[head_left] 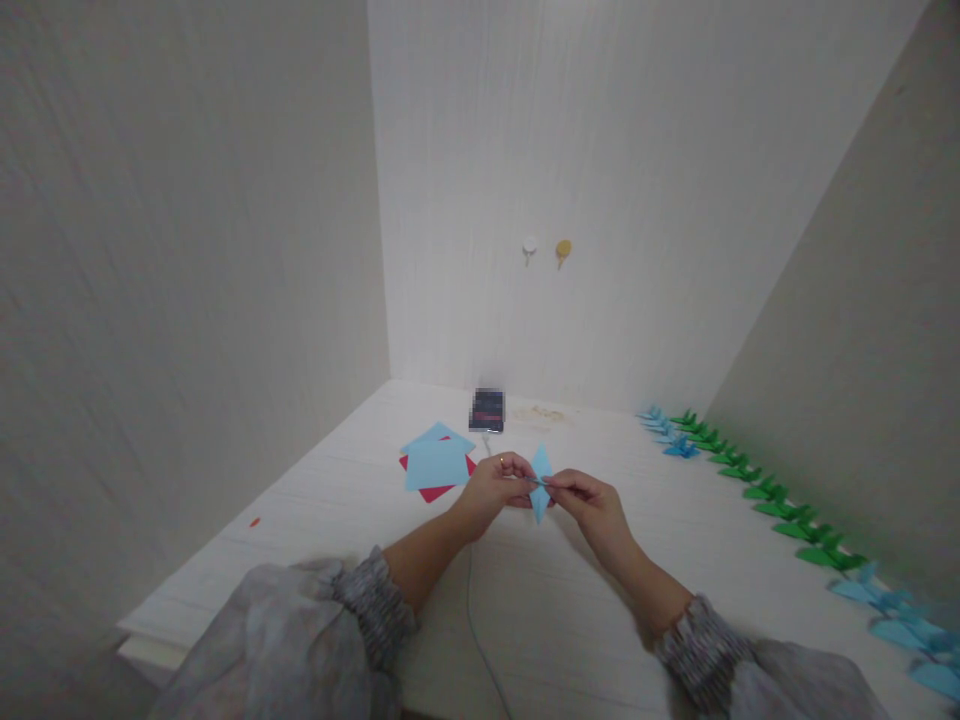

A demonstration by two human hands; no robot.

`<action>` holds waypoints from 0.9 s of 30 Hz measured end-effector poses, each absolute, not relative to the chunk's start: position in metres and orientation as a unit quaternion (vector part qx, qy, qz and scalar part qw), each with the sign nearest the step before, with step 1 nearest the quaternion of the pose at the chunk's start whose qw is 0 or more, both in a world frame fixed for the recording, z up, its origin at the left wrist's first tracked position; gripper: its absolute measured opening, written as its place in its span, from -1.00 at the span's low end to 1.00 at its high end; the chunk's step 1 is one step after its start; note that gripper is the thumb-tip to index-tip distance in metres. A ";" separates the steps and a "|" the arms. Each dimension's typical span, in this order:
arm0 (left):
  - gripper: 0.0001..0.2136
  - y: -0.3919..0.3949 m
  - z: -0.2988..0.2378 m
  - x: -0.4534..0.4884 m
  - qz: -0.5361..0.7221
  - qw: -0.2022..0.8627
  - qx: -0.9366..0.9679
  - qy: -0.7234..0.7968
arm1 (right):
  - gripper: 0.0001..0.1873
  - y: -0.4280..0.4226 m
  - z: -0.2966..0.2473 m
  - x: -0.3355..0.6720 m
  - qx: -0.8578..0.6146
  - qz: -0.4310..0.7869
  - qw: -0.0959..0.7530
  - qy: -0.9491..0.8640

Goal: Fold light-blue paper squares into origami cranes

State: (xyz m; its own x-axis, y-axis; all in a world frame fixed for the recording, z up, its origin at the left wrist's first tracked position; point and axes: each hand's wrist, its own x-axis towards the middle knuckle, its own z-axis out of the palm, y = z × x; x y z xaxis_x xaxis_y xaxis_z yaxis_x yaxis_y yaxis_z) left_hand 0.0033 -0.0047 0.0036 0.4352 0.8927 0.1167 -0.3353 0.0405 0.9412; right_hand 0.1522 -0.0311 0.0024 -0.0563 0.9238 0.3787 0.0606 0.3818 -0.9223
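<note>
My left hand (496, 486) and my right hand (589, 498) meet above the white table (315, 520), both pinching a small folded light-blue paper piece (541, 482) between fingertips. The piece is diamond-shaped, with points up and down. A ring shows on my left hand. Grey patterned sleeves cover both forearms.
A stack of blue and red paper sheets (436, 465) lies left of my hands. A small dark device (487, 410) with a cable (474, 610) sits behind. Folded green cranes (772, 495) and blue cranes (900, 625) line the right wall. Two hooks (546, 250) hang on the back wall.
</note>
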 end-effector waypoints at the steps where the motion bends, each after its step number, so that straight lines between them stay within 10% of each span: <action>1: -0.80 -0.005 0.004 0.003 0.455 0.675 0.518 0.262 | -0.91 -0.031 0.003 0.153 -0.391 0.388 0.557 -0.622; 27: -0.67 -0.004 0.005 0.006 0.507 0.584 0.562 0.294 | -0.79 -0.030 0.006 0.150 -0.431 0.432 0.525 -0.594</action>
